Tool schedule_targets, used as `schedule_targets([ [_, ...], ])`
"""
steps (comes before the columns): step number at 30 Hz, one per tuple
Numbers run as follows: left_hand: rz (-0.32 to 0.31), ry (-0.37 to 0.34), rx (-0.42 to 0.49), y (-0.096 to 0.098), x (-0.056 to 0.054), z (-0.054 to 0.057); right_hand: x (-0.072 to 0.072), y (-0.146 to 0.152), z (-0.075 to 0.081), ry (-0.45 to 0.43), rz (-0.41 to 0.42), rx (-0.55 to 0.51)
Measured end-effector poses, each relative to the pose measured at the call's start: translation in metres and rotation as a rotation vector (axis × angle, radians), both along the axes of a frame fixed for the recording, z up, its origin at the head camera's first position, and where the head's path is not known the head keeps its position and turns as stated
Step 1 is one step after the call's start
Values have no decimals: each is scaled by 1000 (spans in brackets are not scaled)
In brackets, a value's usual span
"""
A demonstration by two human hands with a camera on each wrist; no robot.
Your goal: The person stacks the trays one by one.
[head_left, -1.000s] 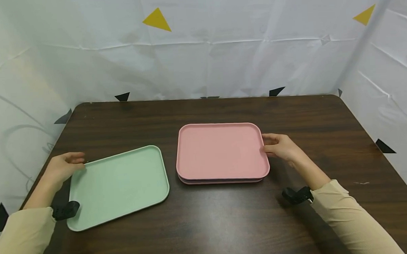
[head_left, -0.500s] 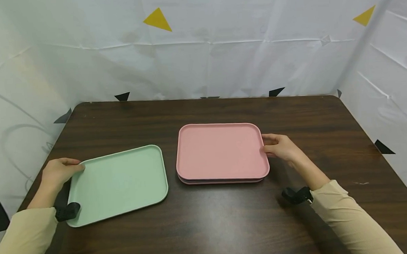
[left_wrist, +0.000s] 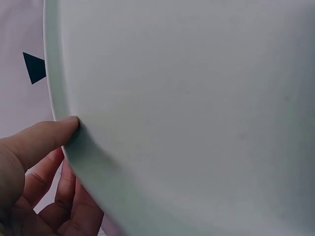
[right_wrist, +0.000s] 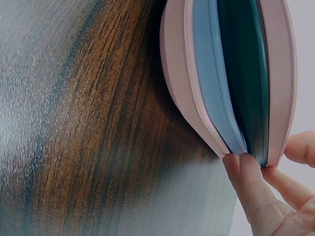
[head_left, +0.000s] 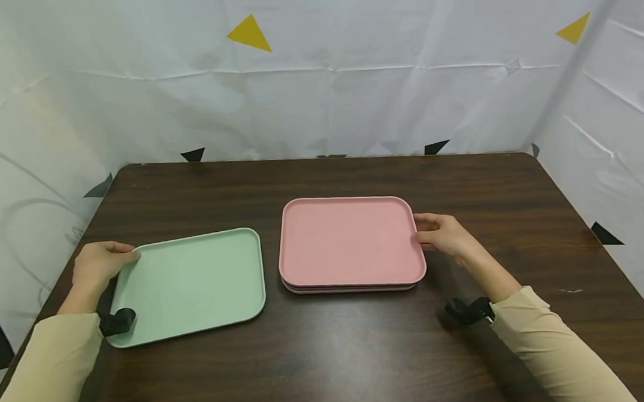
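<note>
At the left of the table, a pale green tray has its far left corner pinched by my left hand. In the left wrist view the thumb lies over the rim and the other fingers are below it. In the middle sits a stack of trays with a pink tray on top. My right hand grips that pink tray's right edge, thumb above and a finger beneath. Other fingertips touch the lower trays in the right wrist view, where a blue tray and a lower pink tray show beneath a dark gap.
The dark wood table spreads around both trays and bears a shiny reflection near the front. White sheeting with yellow and black triangles hangs behind and at both sides. A black wrist camera sits low beside the right sleeve.
My left hand has closed on the green tray's corner and shifted slightly right. The green tray has turned to lie straighter, its near left corner moving away from me. My right hand stays put.
</note>
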State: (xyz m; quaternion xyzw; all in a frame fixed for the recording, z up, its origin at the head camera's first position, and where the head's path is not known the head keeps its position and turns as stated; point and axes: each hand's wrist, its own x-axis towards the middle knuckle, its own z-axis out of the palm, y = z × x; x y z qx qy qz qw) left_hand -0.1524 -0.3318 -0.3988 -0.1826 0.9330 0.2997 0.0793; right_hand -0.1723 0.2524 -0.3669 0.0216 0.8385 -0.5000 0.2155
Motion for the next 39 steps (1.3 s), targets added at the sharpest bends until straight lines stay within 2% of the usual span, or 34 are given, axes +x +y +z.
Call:
schedule_targets([
  [7,44,58,-14,7,-9,-5,-1,1,-1,-6,1,2],
  [10,41,59,17,6,-11,-7,-2,2,-3,-4,0,6],
  [14,-23,9,91,-2,-11,-9,-1,1,-3,-4,-1,2],
  [18,-128,-56,170,-11,-7,-6,0,1,0,2,-5,-7],
  [22,-189,-106,219,-15,-2,-4,-1,1,1,10,-2,-12],
  [32,-270,-178,244,-19,11,2,-2,1,2,7,5,9],
  [39,-244,-173,264,-15,15,2,-1,1,0,-2,5,32],
])
